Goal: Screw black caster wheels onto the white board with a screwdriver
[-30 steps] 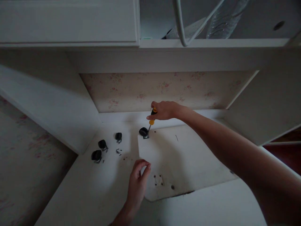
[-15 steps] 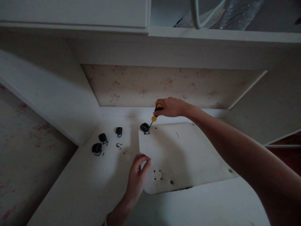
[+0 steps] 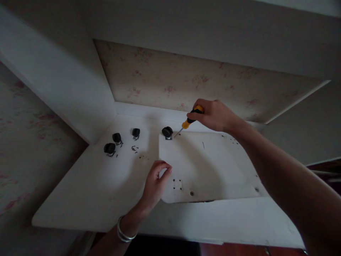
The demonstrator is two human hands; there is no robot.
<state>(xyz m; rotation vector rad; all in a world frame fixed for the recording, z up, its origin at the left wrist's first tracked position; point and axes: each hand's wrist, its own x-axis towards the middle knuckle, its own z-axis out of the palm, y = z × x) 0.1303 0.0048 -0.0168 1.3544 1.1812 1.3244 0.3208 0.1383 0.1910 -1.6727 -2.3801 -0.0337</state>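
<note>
My right hand (image 3: 213,113) grips a yellow-and-black screwdriver (image 3: 191,116), its shaft slanting down and left. The tip is just right of a black caster wheel (image 3: 167,132) with a metal plate, at the back left corner of a white board (image 3: 213,167). I cannot tell whether the tip touches the board. My left hand (image 3: 157,181) is closed in a pinch, thumb against forefinger, over the board's left edge; anything between the fingertips is too small to make out. Near it, the board shows a square mark (image 3: 177,184) with small holes.
Three loose casters, one of them at the far left (image 3: 109,148), lie on the white tabletop (image 3: 87,192) beside several screws (image 3: 134,148). A thin dark piece (image 3: 203,145) lies on the board. White side panels and a flower-papered wall (image 3: 170,83) enclose the back.
My right hand has drawn the screwdriver back to the right, away from the caster. My left hand keeps its pinch near the board's edge. The view has tilted downward.
</note>
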